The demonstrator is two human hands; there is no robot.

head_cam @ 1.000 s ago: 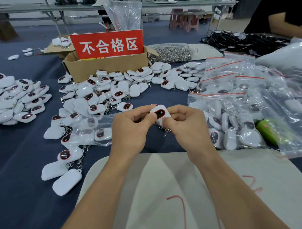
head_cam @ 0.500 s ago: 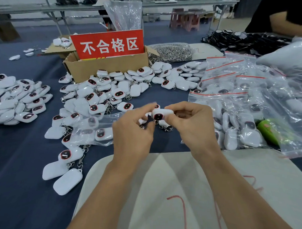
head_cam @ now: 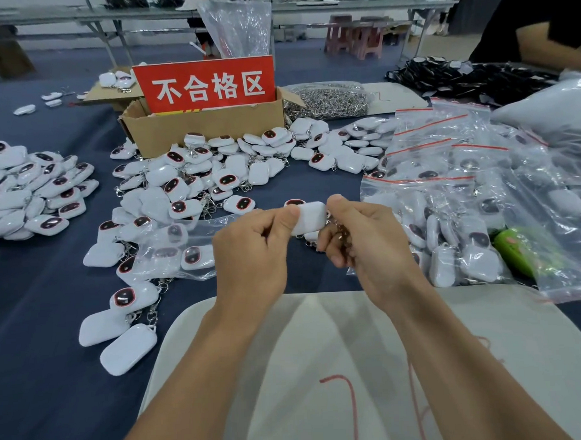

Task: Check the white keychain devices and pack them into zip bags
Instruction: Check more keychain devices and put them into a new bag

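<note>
A white keychain device (head_cam: 310, 216) is held above the table with its plain white back toward me. My left hand (head_cam: 251, 254) pinches its left end with the thumb. My right hand (head_cam: 366, 246) grips its right end, and the metal clasp hangs under those curled fingers. A heap of several loose white devices (head_cam: 195, 187) lies beyond my hands. A half-filled zip bag (head_cam: 171, 253) lies flat to the left of my left hand. Filled zip bags (head_cam: 447, 221) with red seal strips are stacked to the right.
A cardboard box (head_cam: 207, 127) with a red sign (head_cam: 205, 84) stands behind the heap. Another pile of devices (head_cam: 31, 192) lies at far left, a bag of metal clasps (head_cam: 328, 101) behind. A green object (head_cam: 517, 251) sits among the right-hand bags. Another person's arm (head_cam: 553, 46) rests at back right.
The device has been turned over between my hands: its dark red-rimmed face showed before, now the plain white back faces me. My left hand has closed back onto it.
</note>
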